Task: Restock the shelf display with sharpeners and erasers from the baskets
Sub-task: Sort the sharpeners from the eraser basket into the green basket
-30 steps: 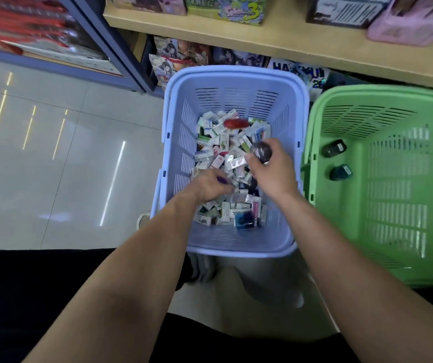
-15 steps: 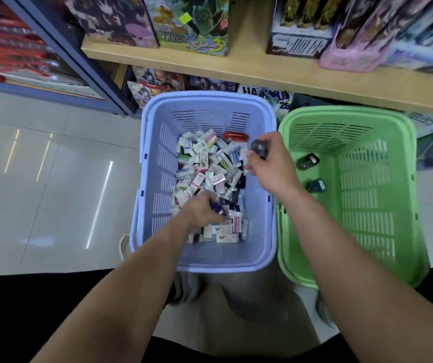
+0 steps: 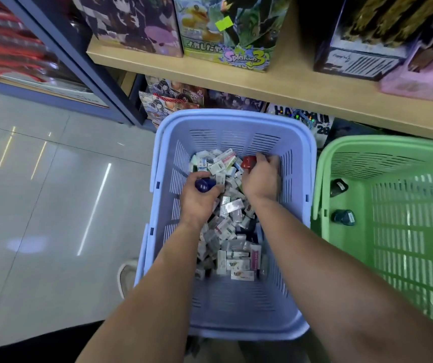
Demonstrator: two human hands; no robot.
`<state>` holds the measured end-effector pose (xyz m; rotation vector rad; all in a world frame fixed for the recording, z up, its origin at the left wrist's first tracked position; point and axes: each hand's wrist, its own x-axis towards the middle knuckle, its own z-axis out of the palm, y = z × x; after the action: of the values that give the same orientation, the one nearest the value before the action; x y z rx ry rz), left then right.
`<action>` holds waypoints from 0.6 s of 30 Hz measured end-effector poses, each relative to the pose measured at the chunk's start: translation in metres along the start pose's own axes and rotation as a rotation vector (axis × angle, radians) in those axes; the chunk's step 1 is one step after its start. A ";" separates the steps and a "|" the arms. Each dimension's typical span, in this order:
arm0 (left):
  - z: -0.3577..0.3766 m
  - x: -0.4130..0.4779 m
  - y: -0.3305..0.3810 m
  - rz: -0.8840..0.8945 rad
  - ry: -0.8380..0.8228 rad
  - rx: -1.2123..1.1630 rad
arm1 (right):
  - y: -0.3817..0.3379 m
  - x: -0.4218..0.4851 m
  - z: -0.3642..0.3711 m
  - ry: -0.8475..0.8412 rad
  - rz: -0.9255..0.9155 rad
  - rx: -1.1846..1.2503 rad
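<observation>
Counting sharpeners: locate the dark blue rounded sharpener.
Head view, left of centre: dark blue rounded sharpener gripped in the left hand, inside the pale blue plastic basket, over the boxed erasers.

Probably a shop, boxed merchandise point(image 3: 225, 30) on wooden shelf point(image 3: 288, 82), plastic baskets point(image 3: 236, 116)

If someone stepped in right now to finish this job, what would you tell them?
Left grip holds a dark blue piece. Right grip curls round a red piece. Both are inside the blue basket.
Small boxes are heaped in that basket; two dark pieces lie in the green basket.
Done: nothing from the baskets shows on the shelf.
Left: move everything to the display.
</observation>
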<state>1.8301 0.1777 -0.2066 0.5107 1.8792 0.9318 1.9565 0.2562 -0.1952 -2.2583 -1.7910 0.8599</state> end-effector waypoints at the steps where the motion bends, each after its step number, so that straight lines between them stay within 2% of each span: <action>1: -0.001 0.001 -0.002 -0.013 0.000 0.003 | 0.001 0.000 0.001 -0.004 -0.009 -0.002; 8: -0.013 -0.007 0.004 -0.049 0.002 -0.005 | 0.003 -0.001 -0.002 -0.068 -0.034 -0.074; 11: -0.017 -0.015 0.017 -0.040 -0.007 0.001 | -0.001 -0.006 -0.012 -0.103 -0.063 -0.029; 13: -0.019 -0.023 0.030 -0.026 -0.013 0.001 | -0.006 -0.015 -0.023 -0.110 -0.068 0.086; 16: -0.021 -0.040 0.054 -0.001 -0.028 0.009 | -0.016 -0.039 -0.054 -0.103 -0.080 0.394; 18: -0.015 -0.052 0.077 0.038 -0.041 0.019 | -0.015 -0.057 -0.086 -0.033 -0.105 0.566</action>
<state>1.8379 0.1840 -0.1133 0.5743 1.8480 0.9225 1.9799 0.2280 -0.0978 -1.7825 -1.4212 1.2029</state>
